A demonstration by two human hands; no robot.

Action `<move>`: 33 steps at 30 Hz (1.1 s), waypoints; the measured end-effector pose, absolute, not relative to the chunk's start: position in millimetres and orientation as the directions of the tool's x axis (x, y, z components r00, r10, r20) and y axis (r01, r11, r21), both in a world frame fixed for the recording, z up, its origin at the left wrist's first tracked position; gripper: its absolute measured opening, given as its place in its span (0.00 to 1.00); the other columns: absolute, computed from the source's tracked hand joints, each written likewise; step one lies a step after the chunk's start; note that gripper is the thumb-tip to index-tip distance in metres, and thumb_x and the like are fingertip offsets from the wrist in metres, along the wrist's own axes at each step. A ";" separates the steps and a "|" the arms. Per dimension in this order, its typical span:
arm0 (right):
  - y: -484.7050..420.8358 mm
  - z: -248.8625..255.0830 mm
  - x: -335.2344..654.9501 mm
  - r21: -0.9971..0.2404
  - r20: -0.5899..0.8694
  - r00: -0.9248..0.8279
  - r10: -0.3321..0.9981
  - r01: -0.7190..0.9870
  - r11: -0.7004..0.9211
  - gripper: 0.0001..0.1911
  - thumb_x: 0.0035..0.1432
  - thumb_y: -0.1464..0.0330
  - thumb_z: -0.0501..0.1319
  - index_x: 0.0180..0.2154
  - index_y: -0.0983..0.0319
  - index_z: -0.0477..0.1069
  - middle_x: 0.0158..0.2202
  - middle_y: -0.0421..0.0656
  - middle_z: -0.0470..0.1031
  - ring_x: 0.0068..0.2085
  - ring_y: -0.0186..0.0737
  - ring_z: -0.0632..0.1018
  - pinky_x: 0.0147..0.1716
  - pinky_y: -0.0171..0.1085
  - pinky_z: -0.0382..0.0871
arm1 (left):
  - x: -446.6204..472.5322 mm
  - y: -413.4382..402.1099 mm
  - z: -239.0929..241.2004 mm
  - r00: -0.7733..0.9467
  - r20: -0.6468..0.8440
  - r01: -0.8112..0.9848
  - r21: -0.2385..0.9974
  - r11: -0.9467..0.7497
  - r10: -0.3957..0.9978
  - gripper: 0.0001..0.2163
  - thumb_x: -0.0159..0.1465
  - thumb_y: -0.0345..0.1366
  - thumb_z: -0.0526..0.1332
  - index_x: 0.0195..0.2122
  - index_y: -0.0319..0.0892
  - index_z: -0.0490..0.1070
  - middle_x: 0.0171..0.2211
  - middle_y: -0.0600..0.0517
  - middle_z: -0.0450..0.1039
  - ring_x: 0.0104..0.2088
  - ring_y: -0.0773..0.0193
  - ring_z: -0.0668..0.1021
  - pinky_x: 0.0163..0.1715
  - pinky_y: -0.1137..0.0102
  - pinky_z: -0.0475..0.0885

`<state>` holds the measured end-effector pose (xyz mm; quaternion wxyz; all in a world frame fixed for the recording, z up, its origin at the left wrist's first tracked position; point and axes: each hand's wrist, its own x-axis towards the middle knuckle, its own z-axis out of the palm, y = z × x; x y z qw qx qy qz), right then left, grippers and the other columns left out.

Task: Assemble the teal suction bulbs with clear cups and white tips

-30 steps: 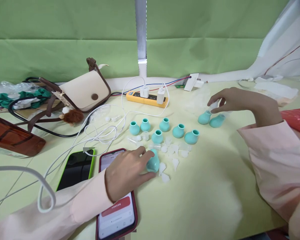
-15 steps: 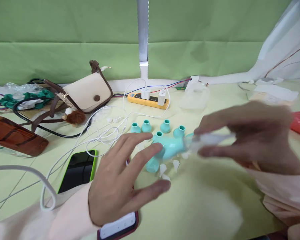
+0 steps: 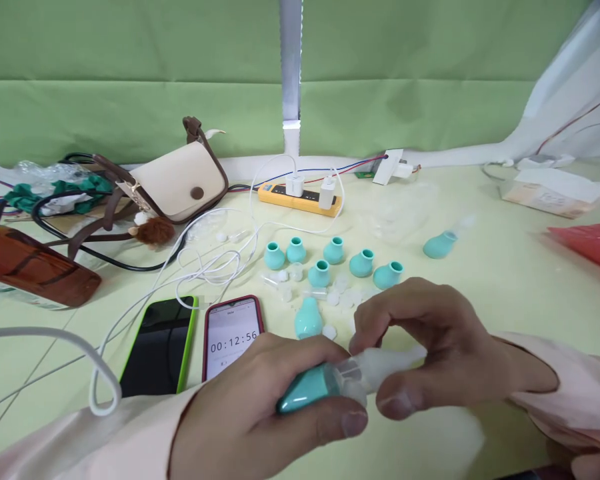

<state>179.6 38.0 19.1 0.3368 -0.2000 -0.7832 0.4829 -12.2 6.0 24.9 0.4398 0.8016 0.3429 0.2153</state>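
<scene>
My left hand [image 3: 260, 413] is closed round a teal rubber bulb [image 3: 307, 390] close to the camera. My right hand [image 3: 430, 347] pinches the clear plastic tip [image 3: 380, 363] that sticks out of that bulb. Behind the hands another teal bulb [image 3: 308, 317] stands on the table among several small clear plastic pieces [image 3: 343, 297]. Several open teal bulbs [image 3: 334, 251] stand in a loose row further back. One bulb with a clear tip fitted [image 3: 441, 244] lies apart at the right.
Two phones lie at the left, one dark in a green case [image 3: 157, 347], one showing a timer [image 3: 230, 337]. White cables [image 3: 205, 263], a cream handbag [image 3: 175, 180], a yellow power strip [image 3: 300, 198], a brown case [image 3: 30, 267] and a red bag [image 3: 593, 243] surround the yellow-green table [image 3: 480, 293].
My right hand brought a bulb with a clear tip from the far right toward me. My left hand left the bulb on the table and took hold of the carried one.
</scene>
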 end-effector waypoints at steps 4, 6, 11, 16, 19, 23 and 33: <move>39.0 14.8 179.0 -0.978 0.171 -0.703 0.690 -0.036 0.205 0.07 0.48 0.68 0.63 0.25 0.65 0.68 0.21 0.39 0.70 0.22 0.27 0.69 0.20 0.27 0.66 | -10.7 6.0 22.3 0.641 0.067 0.338 0.870 -0.359 0.765 0.05 0.59 0.38 0.57 0.32 0.44 0.68 0.19 0.60 0.65 0.19 0.73 0.67 0.19 0.81 0.61; 40.1 14.5 179.7 -0.998 0.050 -0.727 0.685 -0.061 0.008 0.07 0.49 0.67 0.63 0.27 0.65 0.69 0.22 0.40 0.71 0.21 0.27 0.71 0.19 0.27 0.68 | -10.8 8.1 22.8 0.663 0.094 0.287 0.884 -0.369 0.742 0.04 0.60 0.34 0.56 0.35 0.44 0.69 0.21 0.61 0.66 0.19 0.74 0.67 0.20 0.82 0.62; 47.1 17.3 180.3 -0.939 -0.159 -0.809 0.566 -0.054 -0.340 0.20 0.52 0.56 0.57 0.22 0.67 0.69 0.14 0.38 0.65 0.13 0.27 0.66 0.08 0.26 0.57 | -12.8 8.5 28.9 0.697 0.122 0.275 0.865 -0.420 0.706 0.05 0.57 0.32 0.59 0.35 0.44 0.70 0.25 0.58 0.71 0.24 0.72 0.71 0.25 0.81 0.65; 57.6 14.7 181.6 -0.963 0.032 -0.646 0.763 0.185 0.197 0.13 0.48 0.61 0.61 0.28 0.66 0.73 0.18 0.40 0.70 0.16 0.28 0.66 0.14 0.29 0.59 | -19.7 5.8 24.3 0.419 0.091 0.283 0.932 -0.226 0.903 0.06 0.57 0.38 0.58 0.34 0.47 0.70 0.21 0.58 0.68 0.19 0.70 0.68 0.17 0.78 0.61; 64.8 7.6 183.0 -0.591 0.218 -0.700 0.680 0.460 0.663 0.06 0.49 0.69 0.60 0.31 0.64 0.74 0.21 0.41 0.71 0.21 0.30 0.67 0.21 0.31 0.59 | -22.6 9.4 20.5 0.293 0.042 0.179 0.979 -0.098 0.955 0.09 0.58 0.41 0.55 0.34 0.45 0.71 0.22 0.55 0.67 0.20 0.69 0.67 0.17 0.76 0.61; 75.0 -3.8 184.9 -0.102 0.035 -0.785 0.618 0.612 0.784 0.06 0.51 0.73 0.56 0.30 0.62 0.73 0.23 0.41 0.71 0.23 0.32 0.68 0.21 0.32 0.50 | -20.2 13.9 21.5 0.329 -0.045 0.124 0.992 0.004 0.943 0.10 0.58 0.42 0.54 0.31 0.43 0.70 0.22 0.54 0.66 0.23 0.67 0.68 0.20 0.74 0.63; 59.6 15.2 185.7 -0.680 0.284 -0.695 0.660 0.339 0.650 0.19 0.50 0.66 0.61 0.44 0.64 0.64 0.25 0.39 0.71 0.23 0.29 0.70 0.24 0.29 0.65 | -11.7 10.8 18.2 0.388 -0.007 0.390 0.907 -0.157 0.922 0.05 0.51 0.37 0.63 0.30 0.45 0.71 0.22 0.59 0.68 0.22 0.71 0.68 0.22 0.77 0.63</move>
